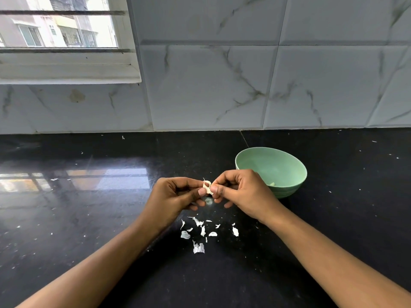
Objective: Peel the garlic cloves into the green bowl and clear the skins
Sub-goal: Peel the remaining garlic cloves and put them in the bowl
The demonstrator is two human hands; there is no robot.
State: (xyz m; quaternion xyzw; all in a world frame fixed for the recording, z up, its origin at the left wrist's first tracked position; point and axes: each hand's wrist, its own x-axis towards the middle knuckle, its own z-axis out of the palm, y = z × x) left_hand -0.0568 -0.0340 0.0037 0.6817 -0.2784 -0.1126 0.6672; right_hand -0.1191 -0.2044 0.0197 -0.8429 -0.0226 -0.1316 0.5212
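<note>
- The garlic clove (207, 187) is being held in the air between both hands, above the bench (89, 218) and just left of the green bowl (275, 162).
- The left hand (175, 196) is pinching the clove's left side, with its fingers (201, 191) curled in narrow and the thumb tip pressing against the pale skin.
- The right hand (242, 192) is pinching the clove's right side in the same way, its fingers (214, 188) bunched tight, thumb tip touching the clove.
- A thin curl of skin is sticking up from the top of the clove, between the two thumbs.
- The right hand is covering the near left part of the bowl's rim. A small pale piece (271, 184) is showing low inside the bowl, and what it is cannot be told.
- Loose skins (201, 232) are lying scattered on the dark bench below the hands, between the two forearms, well apart from the bowl.
- Smaller white flecks are dotting the bench farther out.
- A tiled wall (222, 85) is standing behind the bench, with a window (62, 36) at the upper left.
</note>
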